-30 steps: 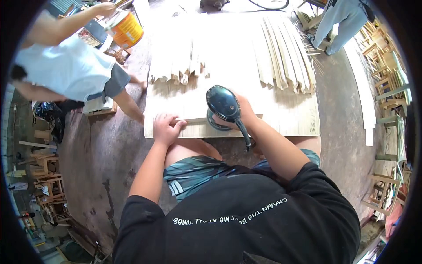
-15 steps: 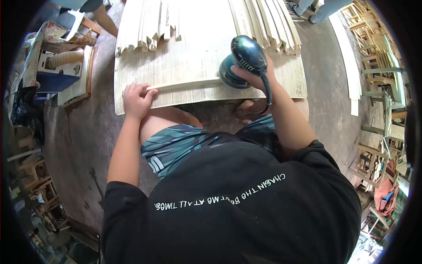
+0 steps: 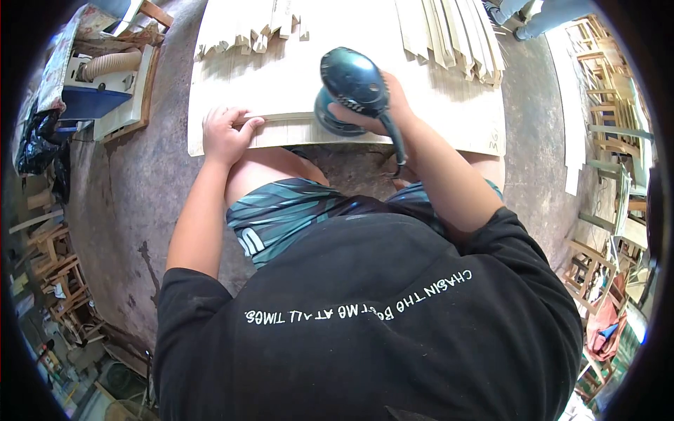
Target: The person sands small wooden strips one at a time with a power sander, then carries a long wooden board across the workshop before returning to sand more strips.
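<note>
My right hand point(image 3: 388, 109) is wrapped round a teal and black electric sander point(image 3: 354, 81), its cord trailing down past my wrist. The sander's base sits over a thin wooden strip point(image 3: 288, 116) lying along the near side of a pale wooden board point(image 3: 239, 84). At the strip's left end my left hand point(image 3: 228, 133) pinches it between thumb and fingers and presses on the board. Part of the strip is hidden under the sander and my fingers.
Bundles of wooden strips lie at the board's far left point(image 3: 256, 24) and far right point(image 3: 456, 42). A blue and white machine with a ribbed hose point(image 3: 112, 64) stands at left. Wooden frames point(image 3: 590, 263) are stacked on the right. Another person's legs point(image 3: 540, 21) show at top right.
My right hand has moved the sander left along the strip, closer to my left hand. My left hand still holds the strip's left end. The view has shifted slightly.
</note>
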Available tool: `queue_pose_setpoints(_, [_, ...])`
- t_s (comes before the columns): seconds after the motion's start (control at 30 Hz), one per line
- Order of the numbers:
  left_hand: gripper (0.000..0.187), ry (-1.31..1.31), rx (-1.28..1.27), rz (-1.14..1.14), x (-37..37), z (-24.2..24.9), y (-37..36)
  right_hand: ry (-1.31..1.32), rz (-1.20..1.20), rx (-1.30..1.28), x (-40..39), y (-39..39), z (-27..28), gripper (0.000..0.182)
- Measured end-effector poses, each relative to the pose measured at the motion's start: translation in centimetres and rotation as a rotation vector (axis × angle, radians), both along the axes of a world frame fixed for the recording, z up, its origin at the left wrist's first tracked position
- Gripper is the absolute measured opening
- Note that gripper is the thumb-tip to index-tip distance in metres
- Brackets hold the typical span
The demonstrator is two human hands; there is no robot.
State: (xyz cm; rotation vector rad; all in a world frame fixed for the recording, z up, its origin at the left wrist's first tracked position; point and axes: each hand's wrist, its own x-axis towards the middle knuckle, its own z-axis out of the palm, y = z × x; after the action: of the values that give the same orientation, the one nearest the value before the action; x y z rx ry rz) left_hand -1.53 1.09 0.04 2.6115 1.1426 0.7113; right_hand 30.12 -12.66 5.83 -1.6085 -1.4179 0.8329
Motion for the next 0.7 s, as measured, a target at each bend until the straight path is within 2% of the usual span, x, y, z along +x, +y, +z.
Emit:
queue_pose_setpoints(0.03, [0.034, -0.005, -0.003, -0.003, 0.0, 0.0, 0.0, 0.082, 0.023, -0.01, -0.8, 0.5, -0.1, 0.056])
queue_pose_setpoints(0.13, [0.035, -0.015, -0.024, 0.0, 0.0, -0.2, 0.2, 0.061, 0.08, 0.089, -3.0, 1.9, -0.5, 0.066])
queue_pose_setpoints(0.17, [0.036, -0.014, -0.037, 0.006, -0.1, -0.4, 0.3, 0.021, 0.124, 0.17, -3.3, 2.4, -0.9, 0.058])
queue_pose_setpoints(0.4, [0.036, 0.006, -0.044, 0.014, -0.1, -0.8, 0.4, 0.061, 0.143, 0.281, -4.5, 3.5, -1.1, 0.064])
queue_pose_setpoints(0.7, [0.036, -0.013, -0.052, -0.005, -0.3, -0.8, 0.6, 0.047, 0.166, 0.232, -5.3, 5.2, -1.2, 0.053])
